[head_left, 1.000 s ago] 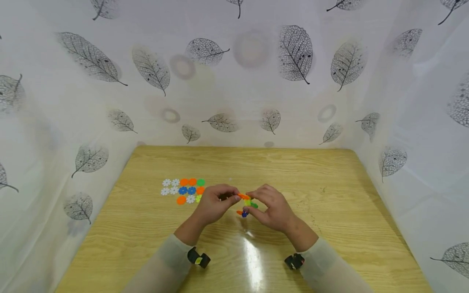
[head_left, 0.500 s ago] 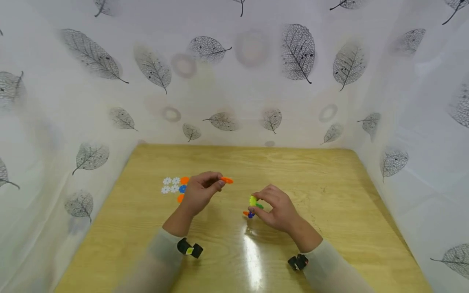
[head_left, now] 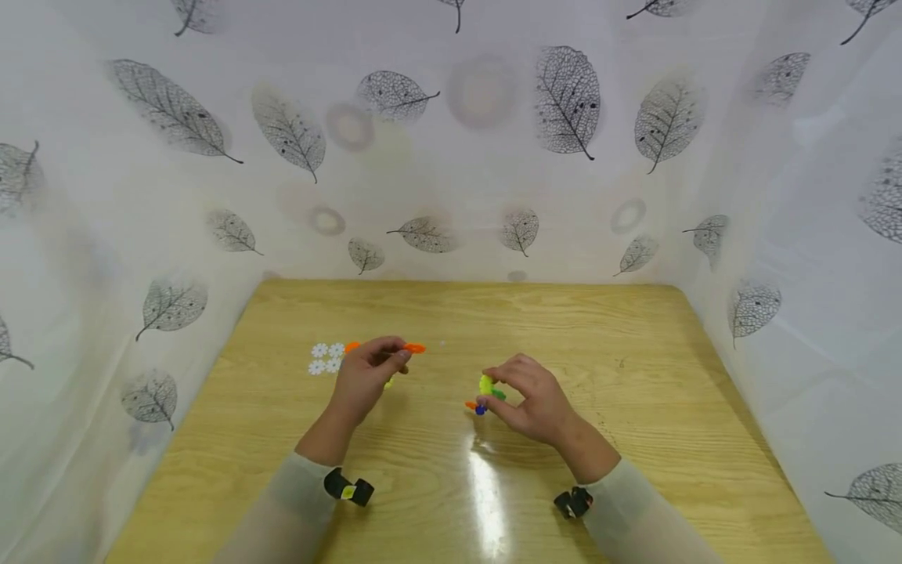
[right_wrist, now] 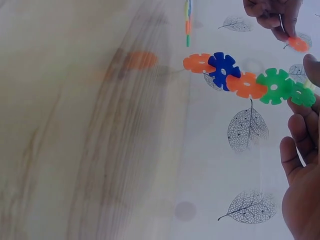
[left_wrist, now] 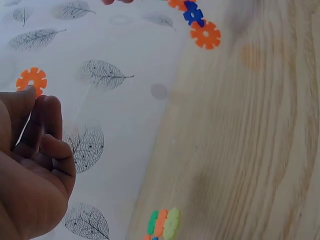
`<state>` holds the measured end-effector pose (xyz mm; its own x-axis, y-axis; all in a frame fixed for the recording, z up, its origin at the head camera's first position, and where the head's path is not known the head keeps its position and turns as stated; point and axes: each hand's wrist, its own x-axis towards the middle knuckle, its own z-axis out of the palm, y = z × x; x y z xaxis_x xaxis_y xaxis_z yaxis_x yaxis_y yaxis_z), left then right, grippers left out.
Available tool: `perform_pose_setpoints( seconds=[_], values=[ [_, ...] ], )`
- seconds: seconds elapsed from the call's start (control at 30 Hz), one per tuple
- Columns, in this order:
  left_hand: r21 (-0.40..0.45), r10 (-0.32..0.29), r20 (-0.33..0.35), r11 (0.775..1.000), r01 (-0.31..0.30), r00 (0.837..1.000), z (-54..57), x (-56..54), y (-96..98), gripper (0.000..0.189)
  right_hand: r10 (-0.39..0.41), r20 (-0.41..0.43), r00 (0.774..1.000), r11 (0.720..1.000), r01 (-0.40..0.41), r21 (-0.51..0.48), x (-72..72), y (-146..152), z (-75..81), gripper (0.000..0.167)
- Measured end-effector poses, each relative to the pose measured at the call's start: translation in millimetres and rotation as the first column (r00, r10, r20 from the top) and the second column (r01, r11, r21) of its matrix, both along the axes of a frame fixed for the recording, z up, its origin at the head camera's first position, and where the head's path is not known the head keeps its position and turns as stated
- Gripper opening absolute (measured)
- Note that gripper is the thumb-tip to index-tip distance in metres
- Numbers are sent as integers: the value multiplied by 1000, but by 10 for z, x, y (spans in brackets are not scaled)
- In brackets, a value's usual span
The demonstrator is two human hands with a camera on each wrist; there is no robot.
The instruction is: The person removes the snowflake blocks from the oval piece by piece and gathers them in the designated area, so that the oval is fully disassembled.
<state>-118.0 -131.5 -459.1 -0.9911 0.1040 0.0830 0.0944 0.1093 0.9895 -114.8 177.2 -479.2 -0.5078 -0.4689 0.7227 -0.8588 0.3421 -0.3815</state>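
One wooden table (head_left: 599, 329) below; over it my right hand (head_left: 528, 401) and, well apart, my left hand (head_left: 369, 376), both pinching: the right has the linked disc chain (right_wrist: 255, 90) by its yellow end, the left one loose orange disc (left_wrist: 31, 74). Steady chain, shallow pinch, square approach: best, I'd judge.

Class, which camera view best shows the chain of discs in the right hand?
The right wrist view: the chain shows largest, its orange, blue and green discs distinct, though the right hand partly hides one end. The head view shows it small, partly hidden; the left wrist view catches only part, cut off by the top edge.
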Motion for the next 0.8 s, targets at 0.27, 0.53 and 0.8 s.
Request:
perform_pose_setpoints(
  seconds=[0.27,0.53,0.8],
  values=[
    [31,35,52,999,-37,998,-59,10,-153,30,8,-3,1000,1000,-8,5,-13,5,-22,43],
    [-57,59,74,997,-55,996,-103,27,-318,34,15,-7,1000,1000,-15,7,-20,1,-29,43],
    [-76,100,95,993,-93,990,-129,30,-536,43,7,-1,1000,1000,-7,14,-21,9,-11,36]
  ],
)
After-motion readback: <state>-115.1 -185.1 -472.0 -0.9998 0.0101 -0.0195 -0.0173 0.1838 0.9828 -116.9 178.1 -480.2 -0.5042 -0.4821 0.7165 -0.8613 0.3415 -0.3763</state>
